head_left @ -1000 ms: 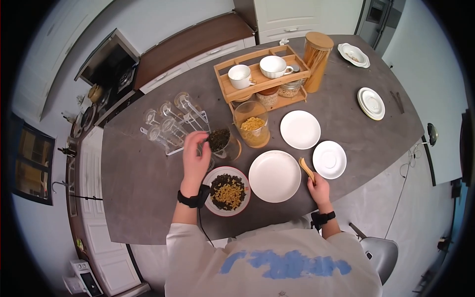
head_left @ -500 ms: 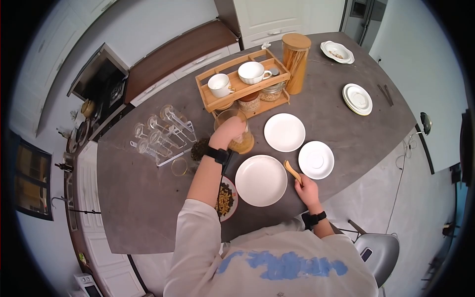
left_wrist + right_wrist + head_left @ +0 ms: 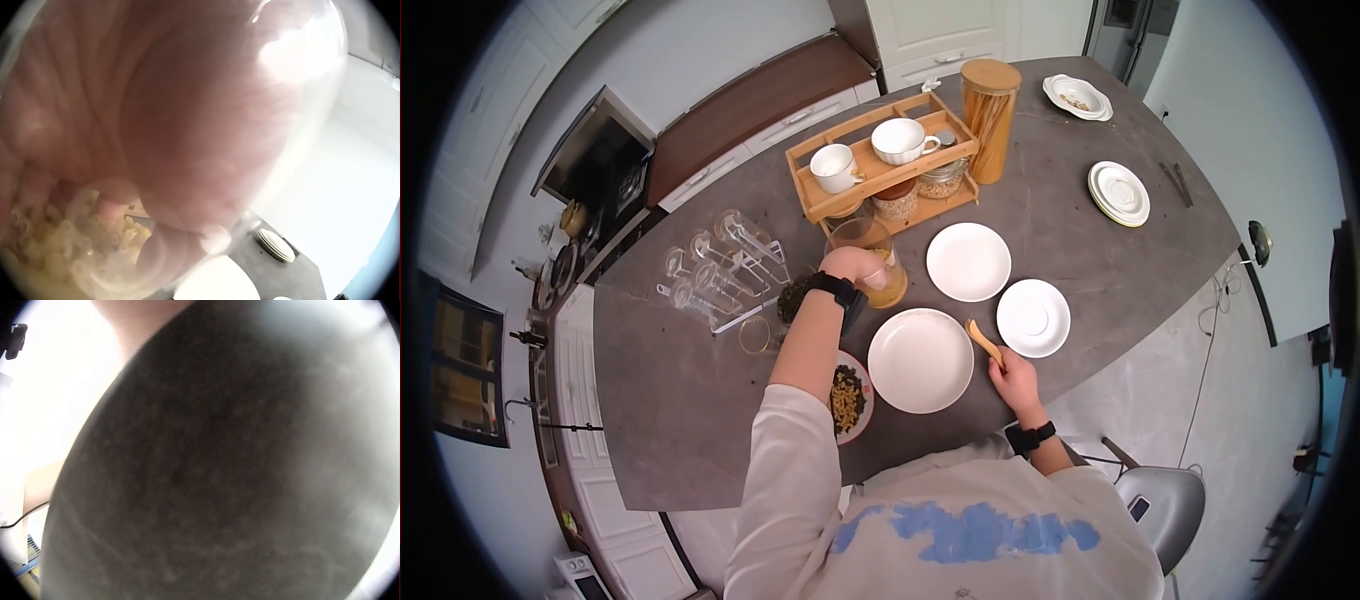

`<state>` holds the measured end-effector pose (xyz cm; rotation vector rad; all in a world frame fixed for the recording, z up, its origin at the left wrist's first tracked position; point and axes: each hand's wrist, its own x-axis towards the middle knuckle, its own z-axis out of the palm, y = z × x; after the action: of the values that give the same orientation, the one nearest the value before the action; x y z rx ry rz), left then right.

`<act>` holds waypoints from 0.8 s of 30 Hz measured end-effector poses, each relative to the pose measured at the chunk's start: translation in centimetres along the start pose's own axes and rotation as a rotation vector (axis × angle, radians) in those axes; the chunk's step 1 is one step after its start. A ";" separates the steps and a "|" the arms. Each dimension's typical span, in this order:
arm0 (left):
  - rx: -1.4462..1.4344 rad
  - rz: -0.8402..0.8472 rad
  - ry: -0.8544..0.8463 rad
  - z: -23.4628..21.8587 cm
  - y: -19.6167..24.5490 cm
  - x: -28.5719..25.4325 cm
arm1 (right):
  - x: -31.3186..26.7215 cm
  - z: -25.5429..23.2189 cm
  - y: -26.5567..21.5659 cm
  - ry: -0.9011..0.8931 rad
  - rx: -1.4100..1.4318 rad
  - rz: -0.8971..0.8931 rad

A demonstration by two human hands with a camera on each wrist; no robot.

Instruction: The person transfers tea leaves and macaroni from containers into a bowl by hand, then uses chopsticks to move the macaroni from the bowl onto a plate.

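Note:
My left hand (image 3: 852,266) is down inside a glass jar (image 3: 893,262) of short curly pasta. In the left wrist view the palm fills the jar and the fingers reach into the pasta (image 3: 69,250), which hides the fingertips; I cannot tell whether they pinch any. Beside my left forearm, a second glass container of dark dried bits (image 3: 792,302) is partly covered. Under the arm sits a red-rimmed bowl (image 3: 866,427) with dark bits and yellow pasta. My right hand (image 3: 1015,382) grips a small wooden utensil (image 3: 984,342) near the large white plate (image 3: 921,362). The right wrist view shows mostly a blurred grey surface.
A smaller plate (image 3: 968,262) and a saucer (image 3: 1033,318) lie to the right. Behind the jar stand a wooden rack (image 3: 880,182) with cups and a tall spaghetti jar (image 3: 990,130). A rack of glasses (image 3: 725,275) stands left. Stacked plates (image 3: 1120,194) lie far right.
My left hand has moved right, from the container of dark bits into the pasta jar, and now reaches deeper. The right hand keeps its grip on the wooden utensil. The view has shifted slightly.

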<state>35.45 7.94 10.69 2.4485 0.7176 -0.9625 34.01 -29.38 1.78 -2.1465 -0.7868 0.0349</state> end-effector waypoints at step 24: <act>-0.170 0.365 0.576 -3.4 1.7 -6.2 | 0.0 0.0 -0.1 0.044 0.006 -0.034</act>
<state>34.32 6.51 17.71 2.5824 0.4655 -0.0491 33.90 -29.35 1.88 -2.1202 -0.7966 -0.0277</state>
